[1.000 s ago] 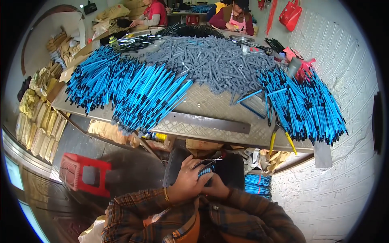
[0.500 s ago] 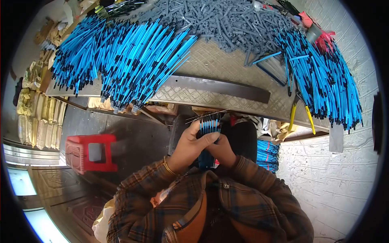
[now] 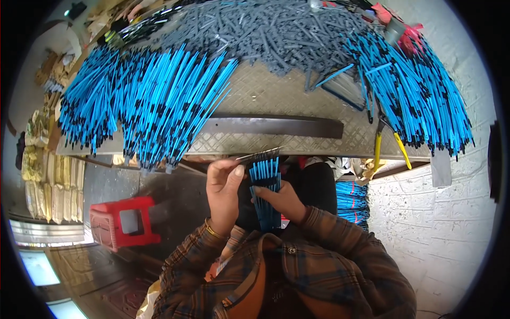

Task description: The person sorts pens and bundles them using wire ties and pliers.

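Note:
My right hand [image 3: 284, 201] grips a flat fan of blue strips with black ends [image 3: 265, 183], its thumb lying across their front. The strips stand side by side above my lap, lower ends hanging down. Along their black upper tips runs a thin metal rod [image 3: 273, 151], slanting up to the right; whether it passes through the tips is too small to tell. To the left of the fan, my left hand [image 3: 223, 186] is closed in a pinch, thumb and forefinger at the rod's left end.
On the workbench [image 3: 265, 95] lie blue strip bundles [image 3: 159, 106] left, more strips [image 3: 419, 95] right and a heap of grey plastic parts [image 3: 260, 34] behind. Yellow-handled pliers [image 3: 390, 143] overhang the front edge, near a dark metal bar [image 3: 276, 126]. A red stool [image 3: 151, 220] stands left.
My left hand has shifted left, off the strips' front, to the rod's left end. More of the blue fan now shows in my right hand. The whole view has shifted slightly.

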The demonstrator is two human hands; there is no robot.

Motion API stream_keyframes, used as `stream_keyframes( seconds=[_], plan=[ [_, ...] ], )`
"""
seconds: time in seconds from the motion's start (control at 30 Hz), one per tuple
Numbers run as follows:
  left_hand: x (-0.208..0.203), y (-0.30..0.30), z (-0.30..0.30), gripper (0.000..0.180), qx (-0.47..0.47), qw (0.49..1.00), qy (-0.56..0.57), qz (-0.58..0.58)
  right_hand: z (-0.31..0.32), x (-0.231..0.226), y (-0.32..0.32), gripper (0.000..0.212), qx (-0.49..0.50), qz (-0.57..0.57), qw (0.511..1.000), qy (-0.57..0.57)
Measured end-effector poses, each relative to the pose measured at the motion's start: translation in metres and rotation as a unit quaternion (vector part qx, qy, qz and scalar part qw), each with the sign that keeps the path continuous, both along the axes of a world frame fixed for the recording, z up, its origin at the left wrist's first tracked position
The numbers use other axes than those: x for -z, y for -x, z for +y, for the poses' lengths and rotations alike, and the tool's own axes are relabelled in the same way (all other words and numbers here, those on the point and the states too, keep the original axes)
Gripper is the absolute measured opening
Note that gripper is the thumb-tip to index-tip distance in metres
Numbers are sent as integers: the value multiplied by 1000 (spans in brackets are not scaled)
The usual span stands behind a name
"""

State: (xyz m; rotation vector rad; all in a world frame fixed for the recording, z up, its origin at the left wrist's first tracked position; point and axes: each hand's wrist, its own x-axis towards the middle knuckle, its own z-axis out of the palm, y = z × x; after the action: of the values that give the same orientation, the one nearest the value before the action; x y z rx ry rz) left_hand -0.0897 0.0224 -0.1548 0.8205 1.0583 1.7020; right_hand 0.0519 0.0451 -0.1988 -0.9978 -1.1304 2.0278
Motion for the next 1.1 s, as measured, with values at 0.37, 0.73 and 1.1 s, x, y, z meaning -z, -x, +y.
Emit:
stream_keyframes(
  seconds=[0.37, 0.73, 1.1],
  plan=[
    [-12, -13, 4, 11, 7, 996, 7, 87, -2, -10, -18, 24, -10, 37, 999, -1],
    [-101, -54, 122, 16, 31, 873, -8, 487, 15, -20, -81, 21, -18, 40, 999, 15],
    [-59, -99, 298, 22, -49, 504, -36, 861, 26, -16, -107, 21, -13, 100, 995, 4]
  ],
)
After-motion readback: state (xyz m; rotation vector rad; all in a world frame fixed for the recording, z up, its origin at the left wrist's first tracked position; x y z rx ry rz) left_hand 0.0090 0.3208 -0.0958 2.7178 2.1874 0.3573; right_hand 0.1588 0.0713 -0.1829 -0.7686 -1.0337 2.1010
